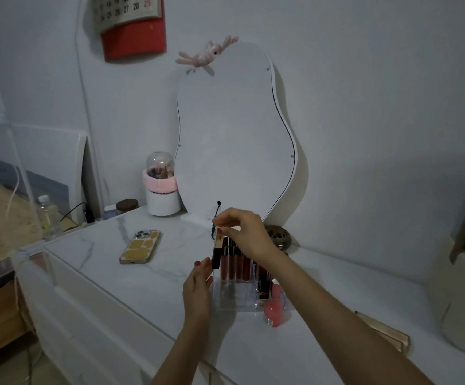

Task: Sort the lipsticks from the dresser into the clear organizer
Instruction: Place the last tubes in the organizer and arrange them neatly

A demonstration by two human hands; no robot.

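Left hand (198, 284), fingers straight, touches clear acrylic organizer (225, 298) on white marbled dresser top (100, 245). Right hand (242, 232) pinches upright black-and-gold lipstick tube (216, 252) at organizer's left rear slot, beside red gloss tubes (234, 263). Gold logo unreadable. Wavy white mirror (234, 134) behind; wall calendar (123, 9) shows 28, 29.

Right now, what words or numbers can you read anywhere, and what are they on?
"27", "28", "29" (the 29 in red): bottom row of the wall calendar; the cut-off row above is too blurred to read.
Gold marking on the black lipstick pinched by the right hand: too small to read.
Gold logo on the black lipstick in the clear organizer: unreadable.
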